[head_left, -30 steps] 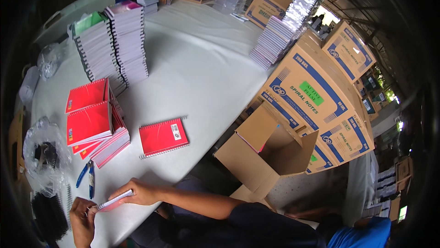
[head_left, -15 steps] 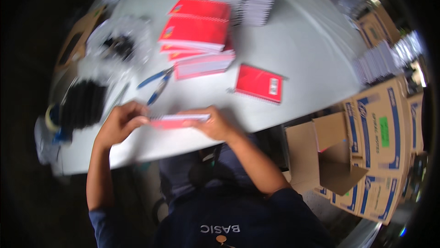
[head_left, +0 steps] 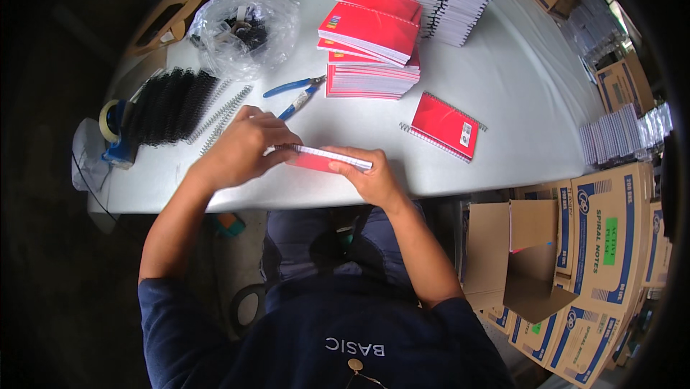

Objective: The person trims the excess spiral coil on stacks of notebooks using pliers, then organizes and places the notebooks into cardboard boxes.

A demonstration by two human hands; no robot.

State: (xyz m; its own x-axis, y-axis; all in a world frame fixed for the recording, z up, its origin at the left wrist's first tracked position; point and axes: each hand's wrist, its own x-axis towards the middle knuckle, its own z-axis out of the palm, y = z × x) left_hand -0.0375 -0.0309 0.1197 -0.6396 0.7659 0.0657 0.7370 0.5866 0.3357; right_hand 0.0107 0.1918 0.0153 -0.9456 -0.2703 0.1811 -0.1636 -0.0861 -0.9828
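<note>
Over the near edge of the table, my right hand [head_left: 368,173] grips a small red notebook [head_left: 313,163] by its right end, with its page edges turned up. Closed fingers of my left hand [head_left: 251,143] pinch the notebook's left end, where a short stretch of dark spiral coil [head_left: 287,147] shows; the fingertips partly hide it. Beyond my hands lie blue-handled pliers [head_left: 296,102], jaws toward a stack of red notebooks [head_left: 370,76]. Another red spiral notebook [head_left: 440,127] lies flat to the right, with coil ends sticking out at its corners.
Loose wire coils [head_left: 226,117] lie beside a bundle of black coils [head_left: 169,105] on the left. Nearby are a tape dispenser [head_left: 115,134] and a clear plastic bag [head_left: 248,55]. Tall stacks of spiral-bound pads [head_left: 460,1] stand behind. An open carton [head_left: 485,249] and closed cartons [head_left: 611,238] sit at the right.
The view has shifted, so the table's things appear further right. My left hand has turned further over the notebook's left end; my right hand keeps its hold.
</note>
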